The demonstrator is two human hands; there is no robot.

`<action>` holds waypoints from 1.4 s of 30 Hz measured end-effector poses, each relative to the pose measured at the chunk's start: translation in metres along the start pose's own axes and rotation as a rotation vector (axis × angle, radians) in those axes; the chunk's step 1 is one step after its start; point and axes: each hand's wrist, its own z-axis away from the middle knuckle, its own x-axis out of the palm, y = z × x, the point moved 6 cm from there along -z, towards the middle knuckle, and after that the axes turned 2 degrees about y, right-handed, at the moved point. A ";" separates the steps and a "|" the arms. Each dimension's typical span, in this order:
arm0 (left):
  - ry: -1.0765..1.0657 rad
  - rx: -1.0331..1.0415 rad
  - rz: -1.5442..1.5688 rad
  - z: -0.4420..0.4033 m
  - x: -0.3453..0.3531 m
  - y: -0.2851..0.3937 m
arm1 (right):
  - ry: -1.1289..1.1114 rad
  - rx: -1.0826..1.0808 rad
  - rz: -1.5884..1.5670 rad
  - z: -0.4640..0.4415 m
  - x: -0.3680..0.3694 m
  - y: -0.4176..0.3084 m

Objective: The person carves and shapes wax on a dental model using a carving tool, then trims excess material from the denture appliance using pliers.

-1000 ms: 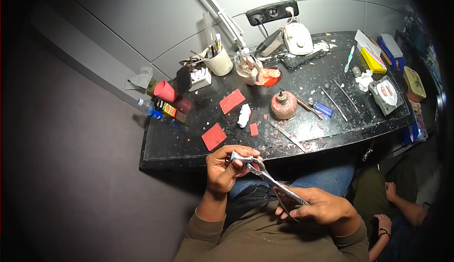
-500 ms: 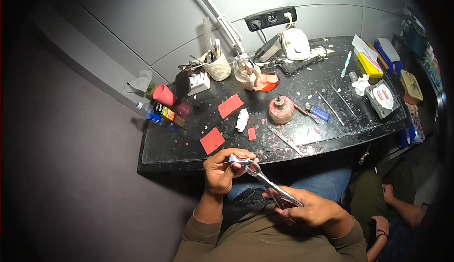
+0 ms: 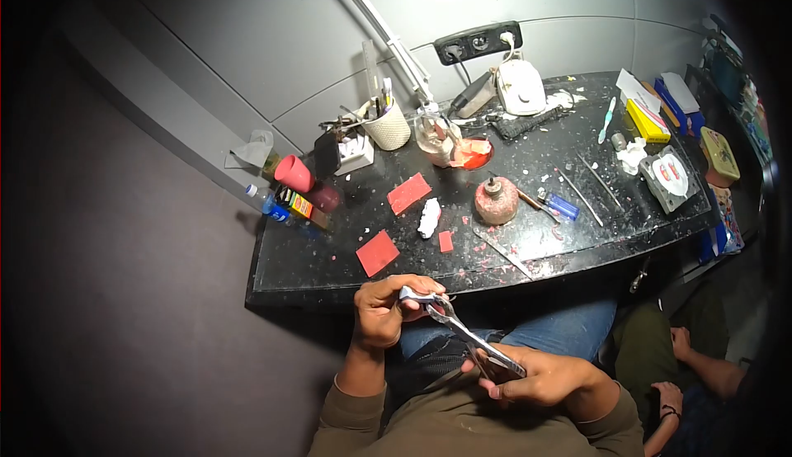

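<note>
Just in front of the black table's edge, my left hand [image 3: 381, 310] is closed around a small white and greyish piece [image 3: 412, 295]. My right hand [image 3: 540, 374] grips the handles of a metal plier-like tool [image 3: 470, 335], and the tool's head touches or meets the piece at my left fingertips. How the jaws sit on it is too small to tell. On the table beyond lie red sheets [image 3: 378, 253], a small red square [image 3: 446, 242], a white lump [image 3: 429, 218] and a thin metal instrument [image 3: 505, 255].
A pink-stained burner [image 3: 496, 201], blue lighter [image 3: 563, 206], grey block with a white cast [image 3: 669, 178], pen cup [image 3: 387, 125] and pink cup [image 3: 294, 174] stand on the table [image 3: 313, 280]. Another person's hand [image 3: 668, 397] shows at the lower right.
The camera view has shifted slightly. Both hands sit a little lower against the table edge, still holding the tool and the piece. My left fingers have curled a little more.
</note>
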 end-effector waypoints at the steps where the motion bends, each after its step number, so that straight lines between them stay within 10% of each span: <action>1: -0.043 0.024 -0.021 0.004 0.001 0.003 | -0.009 0.005 -0.002 -0.002 -0.001 -0.001; 42: -0.063 0.037 -0.046 0.004 0.002 0.005 | -0.075 0.050 -0.131 0.001 -0.010 0.006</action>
